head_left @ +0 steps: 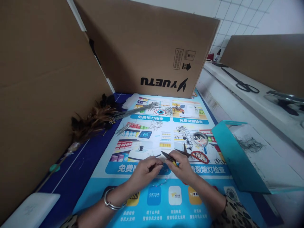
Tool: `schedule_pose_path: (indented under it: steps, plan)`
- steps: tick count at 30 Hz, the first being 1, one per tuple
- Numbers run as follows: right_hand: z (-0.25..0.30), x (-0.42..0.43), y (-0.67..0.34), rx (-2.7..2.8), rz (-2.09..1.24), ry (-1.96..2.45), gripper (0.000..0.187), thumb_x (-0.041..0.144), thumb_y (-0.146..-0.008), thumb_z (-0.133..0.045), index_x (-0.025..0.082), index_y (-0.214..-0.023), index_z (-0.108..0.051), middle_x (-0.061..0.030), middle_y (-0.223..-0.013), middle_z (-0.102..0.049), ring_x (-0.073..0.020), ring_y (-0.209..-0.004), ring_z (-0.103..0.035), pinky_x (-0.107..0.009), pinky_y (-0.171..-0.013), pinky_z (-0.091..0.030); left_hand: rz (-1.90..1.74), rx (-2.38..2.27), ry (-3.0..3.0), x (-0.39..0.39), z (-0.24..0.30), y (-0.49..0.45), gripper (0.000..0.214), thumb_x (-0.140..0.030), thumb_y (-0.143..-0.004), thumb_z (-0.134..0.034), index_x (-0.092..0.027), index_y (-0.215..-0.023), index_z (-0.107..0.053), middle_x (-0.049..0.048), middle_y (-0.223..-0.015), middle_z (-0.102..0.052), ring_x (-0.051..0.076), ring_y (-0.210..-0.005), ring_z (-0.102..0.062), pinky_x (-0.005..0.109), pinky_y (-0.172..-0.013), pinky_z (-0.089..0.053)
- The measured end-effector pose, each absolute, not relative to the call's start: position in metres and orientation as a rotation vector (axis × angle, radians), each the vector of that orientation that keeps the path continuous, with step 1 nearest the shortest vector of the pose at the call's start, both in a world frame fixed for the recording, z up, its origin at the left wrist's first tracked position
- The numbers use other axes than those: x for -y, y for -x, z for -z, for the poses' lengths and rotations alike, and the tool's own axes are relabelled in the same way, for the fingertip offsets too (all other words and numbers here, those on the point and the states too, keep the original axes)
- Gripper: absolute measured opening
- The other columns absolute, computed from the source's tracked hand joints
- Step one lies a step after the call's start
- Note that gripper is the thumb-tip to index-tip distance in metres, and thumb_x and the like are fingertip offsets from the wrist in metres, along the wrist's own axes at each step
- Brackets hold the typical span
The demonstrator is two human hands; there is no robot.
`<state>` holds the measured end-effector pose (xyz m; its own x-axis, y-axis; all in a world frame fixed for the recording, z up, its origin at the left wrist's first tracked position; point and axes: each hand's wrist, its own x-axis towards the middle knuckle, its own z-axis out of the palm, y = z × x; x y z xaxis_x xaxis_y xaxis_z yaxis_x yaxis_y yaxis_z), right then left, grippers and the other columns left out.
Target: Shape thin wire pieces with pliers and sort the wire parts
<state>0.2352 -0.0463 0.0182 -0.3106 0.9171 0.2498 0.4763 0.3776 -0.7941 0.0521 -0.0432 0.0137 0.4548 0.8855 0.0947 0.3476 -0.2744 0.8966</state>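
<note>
Gripping the pliers [168, 156] tight, both hands close in over the printed surface [102, 181], and a slip looks like the big danger!

The right hand [180, 165] is clamped on the pliers, dark nose jutting beside the left hand [147, 170], whose thumb and fingers press together on something too small to make out. A loose squeeze could let that nose skid into them. The beaded strand [163, 182] lies just below, where a careless tug might snag it. Parted scissors [188, 155] sit beside the right hand: swing wide, and knuckles could meet a blade!
</note>
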Motion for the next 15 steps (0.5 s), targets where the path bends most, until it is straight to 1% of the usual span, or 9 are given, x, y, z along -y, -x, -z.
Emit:
schedule_pose_path:
  steps: [8, 15]
  plan:
    - [-0.01, 0.046, -0.235, 1.834, -0.973, 1.254, 0.015, 0.031, -0.081, -0.049, 0.017, -0.076, -0.052, 0.0004, -0.07, -0.05, -0.0112, -0.065, -0.046, -0.022, -0.06, -0.037, -0.725, -1.054, -1.72, 0.041, -0.004, -0.052, 0.015, -0.025, -0.08, -0.047, -0.015, -0.074, -0.057, -0.0003, -0.064, -0.053, 0.01, -0.057, -0.044, 0.021, -0.054, -0.035]
    - [-0.005, 0.047, -0.232, 1.688, -1.163, 1.218, 0.016, 0.033, -0.081, -0.05, 0.017, -0.079, -0.053, 0.0024, -0.067, -0.05, -0.0097, -0.061, -0.044, -0.02, -0.056, -0.036, -0.691, -0.975, -1.559, 0.04, -0.001, -0.052, 0.015, -0.027, -0.081, -0.046, -0.015, -0.073, -0.05, -0.003, -0.061, -0.046, 0.008, -0.054, -0.038, 0.019, -0.05, -0.031]
